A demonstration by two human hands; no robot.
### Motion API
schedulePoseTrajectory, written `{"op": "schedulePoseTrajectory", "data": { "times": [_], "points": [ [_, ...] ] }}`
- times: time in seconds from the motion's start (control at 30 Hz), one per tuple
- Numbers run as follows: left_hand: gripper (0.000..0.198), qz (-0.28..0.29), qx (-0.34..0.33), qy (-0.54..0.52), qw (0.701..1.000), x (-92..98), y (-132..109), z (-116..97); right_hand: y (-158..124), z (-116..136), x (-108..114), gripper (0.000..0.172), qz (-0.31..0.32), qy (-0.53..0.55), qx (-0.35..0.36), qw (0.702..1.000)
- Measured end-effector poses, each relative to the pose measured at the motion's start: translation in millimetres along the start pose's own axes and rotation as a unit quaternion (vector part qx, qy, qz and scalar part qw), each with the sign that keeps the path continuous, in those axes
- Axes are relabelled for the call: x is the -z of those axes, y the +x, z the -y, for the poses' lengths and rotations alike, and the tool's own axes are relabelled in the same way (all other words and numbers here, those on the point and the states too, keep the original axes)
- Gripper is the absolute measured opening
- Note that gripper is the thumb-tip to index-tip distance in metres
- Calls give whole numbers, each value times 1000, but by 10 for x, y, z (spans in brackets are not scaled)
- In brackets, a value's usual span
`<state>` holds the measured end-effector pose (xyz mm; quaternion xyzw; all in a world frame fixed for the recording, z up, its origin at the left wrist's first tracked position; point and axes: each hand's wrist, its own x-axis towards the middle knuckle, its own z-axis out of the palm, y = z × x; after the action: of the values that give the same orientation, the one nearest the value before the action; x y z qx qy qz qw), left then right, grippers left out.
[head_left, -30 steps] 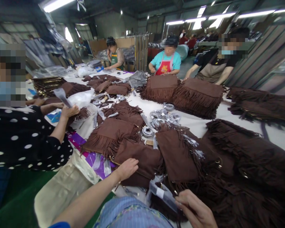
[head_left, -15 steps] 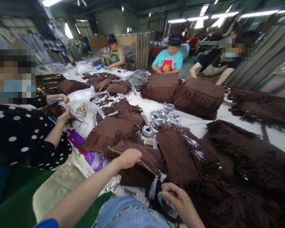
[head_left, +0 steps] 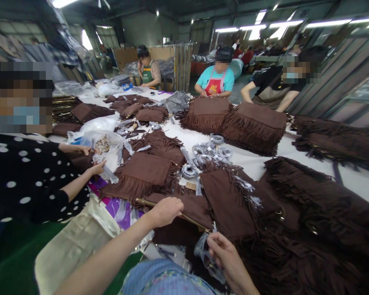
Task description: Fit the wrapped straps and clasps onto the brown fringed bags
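Observation:
My left hand (head_left: pixel 169 211) is closed on the zippered top edge of a brown fringed bag (head_left: pixel 194 205), whose gold zipper runs along the near side. At the bag's right end, my right hand (head_left: pixel 224 250) pinches with thumb and forefinger at clear plastic wrap (head_left: pixel 206 253). What the wrap holds is hard to make out. Another brown fringed bag (head_left: pixel 224 200) lies just right of the one I hold, and a flat one (head_left: pixel 149 167) lies beyond my left hand.
Coiled, plastic-wrapped straps (head_left: pixel 189 171) lie mid-table. Large stacks of fringed bags (head_left: pixel 252 123) stand at the back, with a dark heap (head_left: pixel 322 205) on the right. A co-worker in polka dots (head_left: pixel 33 176) works close on the left, beside a plastic bag of small parts (head_left: pixel 102 144). Other people stand across the table.
My right hand has moved slightly up and left, nearer the bag's zipper end, and the clear plastic has shifted with it. On the left, the co-worker's hands have lowered onto the table.

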<state>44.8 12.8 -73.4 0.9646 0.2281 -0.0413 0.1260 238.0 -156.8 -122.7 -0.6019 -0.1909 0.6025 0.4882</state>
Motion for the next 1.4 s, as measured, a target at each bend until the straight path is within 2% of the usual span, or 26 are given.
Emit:
{"op": "schedulePoseTrajectory", "data": {
  "times": [0.07,0.13,0.27,0.37,0.43,0.5,0.6,0.7,0.83,0.9,1.03,1.13,1.2,1.3,1.4],
  "points": [
    [4,-7,1,1,1000,-53,-45,-3,76,-30,26,53,-21,117,-43,992],
    [5,-19,12,5,1000,-85,-86,-13,149,-35,53,57,-14,187,-66,980],
    [11,-87,92,4,992,-116,-170,-185,227,25,26,56,3,207,-81,975],
    [11,-119,157,-74,978,-208,-224,-519,218,69,-65,54,7,204,-85,975],
    [4,-117,189,-181,958,-319,-227,-779,195,76,-130,53,15,192,-87,977],
    [10,-123,231,-281,923,-434,-189,-987,174,70,-185,51,20,172,-78,982],
    [17,-149,298,-352,875,-522,-85,-1112,170,65,-238,48,21,146,-61,987],
    [7,-143,324,-354,865,-488,-23,-1040,193,79,-254,46,20,133,-54,989],
    [5,-83,305,-301,900,-364,-116,-849,200,118,-237,46,21,126,-55,990],
    [5,-72,297,-268,914,-272,-192,-764,177,170,-227,47,34,117,-62,991],
    [5,-86,261,-254,927,61,-225,-627,130,434,-188,48,88,81,-74,990],
    [4,-105,226,-247,936,370,-134,-535,142,726,-143,45,130,73,-76,986],
    [4,-116,213,-243,939,510,-66,-487,171,878,-129,43,148,74,-79,983],
    [6,-134,215,-274,928,549,-4,-457,222,956,-135,41,164,81,-84,979],
    [9,-152,217,-332,905,443,27,-457,254,900,-119,40,170,88,-75,979]
  ]
}}
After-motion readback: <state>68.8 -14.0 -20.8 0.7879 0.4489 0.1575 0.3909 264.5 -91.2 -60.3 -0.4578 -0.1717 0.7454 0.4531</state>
